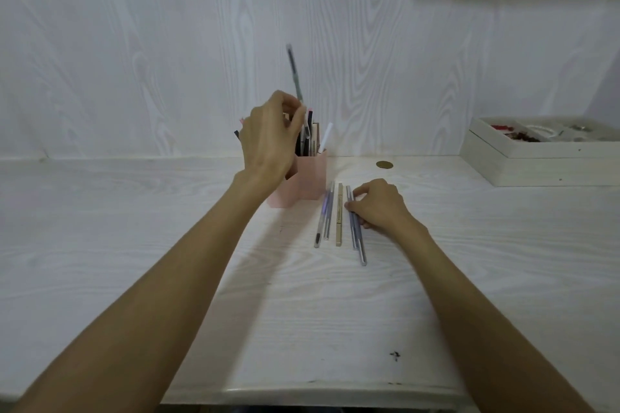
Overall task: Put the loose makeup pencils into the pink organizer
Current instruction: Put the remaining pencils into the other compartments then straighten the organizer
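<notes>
**Pencil poised over the organizer**

The slim grey makeup pencil [294, 74] stands almost upright, its lower end just above the pink plastic organizer [303, 179], pinched in the left hand [268, 137]. Right of the organizer, five loose thin pencils [339, 214] lie parallel on the pale wood-grain tabletop [134, 245]; the right hand [379, 206] curls round the rightmost pair.

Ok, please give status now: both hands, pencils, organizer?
Left hand pinches one pencil above pink organizer. Right hand grips pencil on table. Path clear.
</notes>
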Demonstrator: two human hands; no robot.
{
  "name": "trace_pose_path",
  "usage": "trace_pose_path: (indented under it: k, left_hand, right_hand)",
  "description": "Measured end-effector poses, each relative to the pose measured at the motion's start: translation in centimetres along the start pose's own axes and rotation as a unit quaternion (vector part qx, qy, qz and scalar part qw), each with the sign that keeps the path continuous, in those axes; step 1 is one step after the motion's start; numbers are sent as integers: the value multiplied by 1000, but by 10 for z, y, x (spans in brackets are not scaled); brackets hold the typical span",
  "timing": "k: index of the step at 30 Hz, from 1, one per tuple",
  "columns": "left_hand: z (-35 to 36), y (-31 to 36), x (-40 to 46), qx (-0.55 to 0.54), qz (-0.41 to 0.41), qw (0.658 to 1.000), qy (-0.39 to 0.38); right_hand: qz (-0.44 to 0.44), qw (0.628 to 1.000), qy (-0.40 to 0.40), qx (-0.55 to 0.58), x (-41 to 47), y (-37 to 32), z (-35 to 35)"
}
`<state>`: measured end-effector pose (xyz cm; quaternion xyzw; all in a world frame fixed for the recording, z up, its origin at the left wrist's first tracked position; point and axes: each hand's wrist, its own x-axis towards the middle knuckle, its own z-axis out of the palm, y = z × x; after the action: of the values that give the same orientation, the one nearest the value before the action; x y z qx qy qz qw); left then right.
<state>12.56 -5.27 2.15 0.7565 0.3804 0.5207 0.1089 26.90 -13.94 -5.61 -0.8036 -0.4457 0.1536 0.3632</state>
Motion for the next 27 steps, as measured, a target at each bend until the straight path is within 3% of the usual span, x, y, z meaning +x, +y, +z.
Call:
trace_pose_path:
  k: [6, 8, 16, 21, 27]
  left_hand:
    - [16, -9, -1, 153, -28, 976, -154]
    - [17, -8, 2, 177, -31, 969, -171]
    - [11, -7, 2, 201, -10, 968, -151]
    - [3, -10, -29, 93, 24, 993, -72]
    - [18, -40, -73, 86, -43, 963, -250]
  right_hand:
    - [19, 997, -8, 69, 0, 4, -2]
    - [19, 997, -8, 76, -1, 5, -2]
    - [48, 989, -5, 137, 0, 9, -4]
    - [76, 976, 0, 205, 2, 8, -6]
    - [91, 938, 106, 316, 6, 8, -17]
